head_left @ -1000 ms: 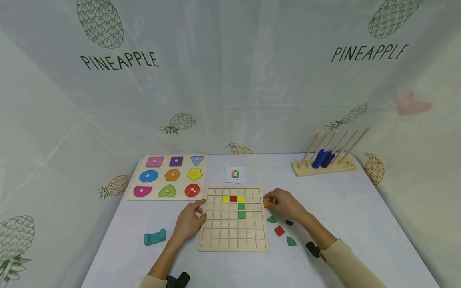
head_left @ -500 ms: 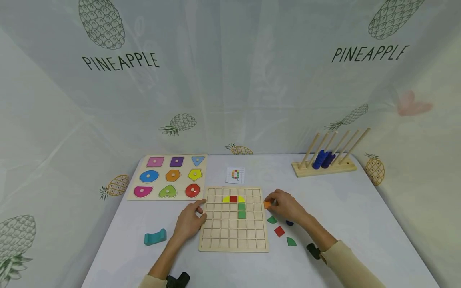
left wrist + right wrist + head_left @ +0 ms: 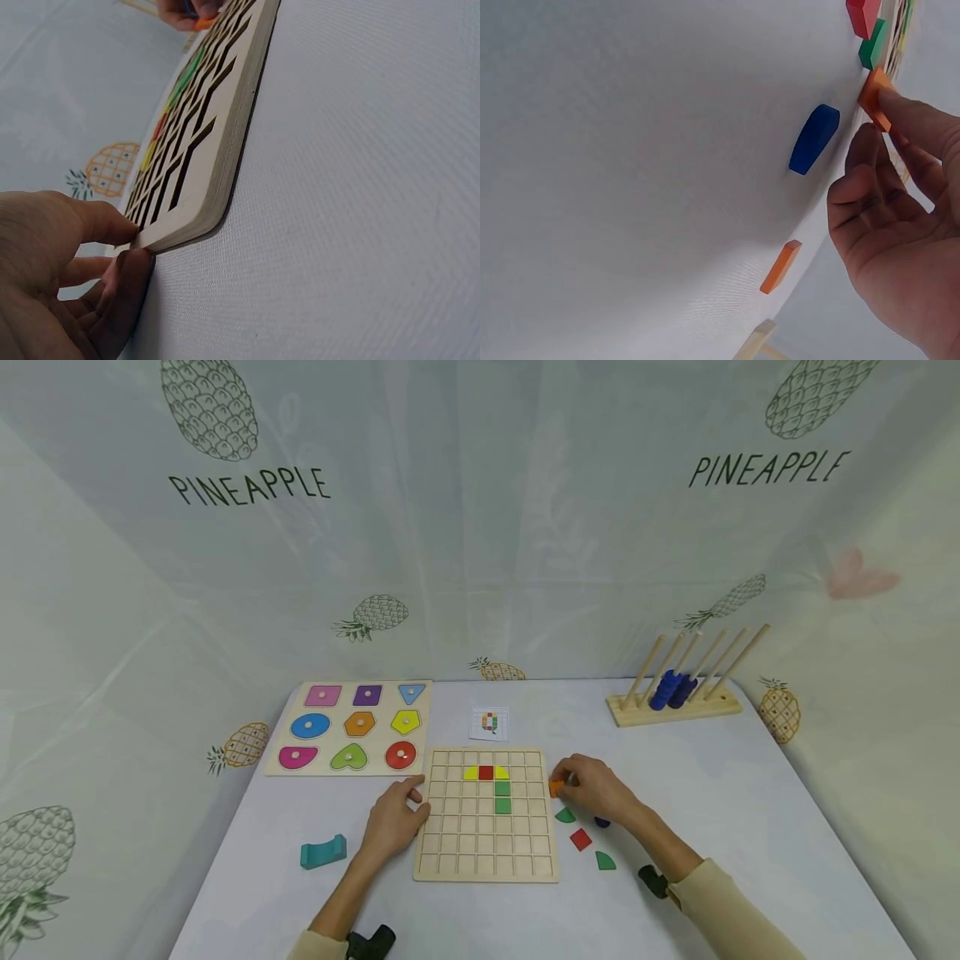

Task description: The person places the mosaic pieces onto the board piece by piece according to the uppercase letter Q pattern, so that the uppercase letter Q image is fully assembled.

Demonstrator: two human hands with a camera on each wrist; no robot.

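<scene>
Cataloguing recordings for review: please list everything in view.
Grid board: 1, wood, centre
Board tiles: 5, yellow, red, green, upper rows
Loose pieces: 5, green, red, blue, orange, right of board
Held tile: 1, orange, beside board
Card: 1, white, beyond board
Shape puzzle: 1, multicoloured, back left
Peg stand: 1, wood, blue and purple rings, back right
Curved block: 1, teal, left
Table: 1, white, beneath
Backdrop: 1, grey, behind
Wrist cameras: 2, black, wrists
Sleeves: 2, beige, forearms
Left grip: 1, bare, board edge
Right grip: 1, bare, pinching held tile
</scene>
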